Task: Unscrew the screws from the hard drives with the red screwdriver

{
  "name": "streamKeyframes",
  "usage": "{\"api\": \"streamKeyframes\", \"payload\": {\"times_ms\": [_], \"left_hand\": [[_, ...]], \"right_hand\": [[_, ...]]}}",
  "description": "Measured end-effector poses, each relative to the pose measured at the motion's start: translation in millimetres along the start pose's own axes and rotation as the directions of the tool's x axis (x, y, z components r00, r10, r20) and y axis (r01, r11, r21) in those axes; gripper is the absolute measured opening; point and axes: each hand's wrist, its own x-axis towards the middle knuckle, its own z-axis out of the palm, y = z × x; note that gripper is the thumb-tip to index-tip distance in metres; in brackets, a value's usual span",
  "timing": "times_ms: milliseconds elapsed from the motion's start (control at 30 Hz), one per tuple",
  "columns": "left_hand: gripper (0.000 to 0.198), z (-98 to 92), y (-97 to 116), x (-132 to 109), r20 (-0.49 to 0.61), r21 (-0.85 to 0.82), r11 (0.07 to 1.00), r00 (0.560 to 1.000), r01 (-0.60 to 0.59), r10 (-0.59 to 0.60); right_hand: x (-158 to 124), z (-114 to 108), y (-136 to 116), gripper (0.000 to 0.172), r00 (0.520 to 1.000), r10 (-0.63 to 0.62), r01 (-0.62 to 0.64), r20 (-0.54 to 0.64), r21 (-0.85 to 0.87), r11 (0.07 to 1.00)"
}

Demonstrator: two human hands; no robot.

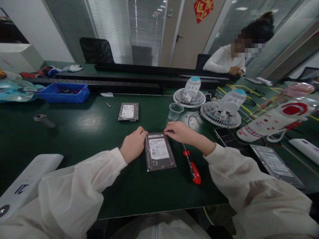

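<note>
Hard drive (163, 162) flat on green table (129, 192), between hands. Left hand (134, 143) mostly closed, curled fingers gripping drive's far left corner. Right hand (180, 132) pinching drive's far right corner. Screwdriver (192, 167) just right of drive.

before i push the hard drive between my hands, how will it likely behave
The hard drive should feel stiff, being a metallic-looking block. That build may also make it heavy for its size. Its flat, boxy shape suggests it would probably slide, not roll.
</note>
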Motion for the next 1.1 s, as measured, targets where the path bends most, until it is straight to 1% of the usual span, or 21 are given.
{"api": "streamKeyframes", "payload": {"times_ms": [167, 300, 367, 467, 567, 667, 733, 800, 933, 1033, 1100], "left_hand": [[0.026, -0.5, 0, 0, -0.003, -0.015, 1.0, 1.0, 0.005, -0.005], [0.027, -0.1, 0, 0, 0.011, -0.006, 1.0, 1.0, 0.014, -0.014], [0.027, 0.1, 0, -1, 0.005, -0.012, 1.0, 1.0, 0.008, -0.008], [0.027, -0.2, -1, 0, -0.004, -0.022, 1.0, 1.0, 0.002, -0.002], [0.026, -0.6, -1, 0, 0.005, -0.028, 1.0, 1.0, 0.006, -0.006], [0.026, 0.2, -1, 0, 0.0, -0.035, 0.999, 1.0, 0.003, -0.003], [0.027, 1.1, -2, 0, -0.009, -0.041, 0.999, 1.0, -0.001, 0.0], [0.027, 1.8, -3, 0, -0.013, -0.047, 0.999, 1.0, -0.001, 0.001], [0.027, 2.1, -3, -1, -0.012, -0.059, 0.998, 1.0, -0.004, 0.004], [0.028, 2.1, -3, -1, -0.015, -0.061, 0.998, 1.0, -0.005, 0.004], [0.028, 1.9, -3, 0, -0.01, -0.058, 0.998, 1.0, -0.003, 0.002]], "right_hand": [[-2, 4, -4, 0.025, 1.0, -0.01, 0.01, -0.004, -0.041, 0.999], [-4, 8, -6, 0.025, 0.998, -0.021, 0.016, -0.054, -0.079, 0.997], [-6, 7, -1, 0.024, 0.996, -0.019, 0.011, -0.091, -0.08, 0.997], [-12, 1, 19, 0.023, 0.986, 0.029, -0.043, -0.166, -0.082, 0.996], [-22, -6, 52, 0.023, 0.962, 0.12, -0.151, -0.244, -0.112, 0.982], [-33, -6, 80, 0.024, 0.951, 0.175, -0.219, -0.254, -0.155, 0.963], [-39, -2, 90, 0.025, 0.953, 0.19, -0.235, -0.235, -0.181, 0.955], [-43, 3, 93, 0.027, 0.956, 0.198, -0.242, -0.217, -0.199, 0.95], [-44, 9, 89, 0.031, 0.953, 0.219, -0.262, -0.207, -0.21, 0.942], [-45, 2, 87, 0.03, 0.942, 0.25, -0.295, -0.224, -0.196, 0.935], [-49, -9, 83, 0.031, 0.918, 0.295, -0.348, -0.267, -0.183, 0.919]]}}
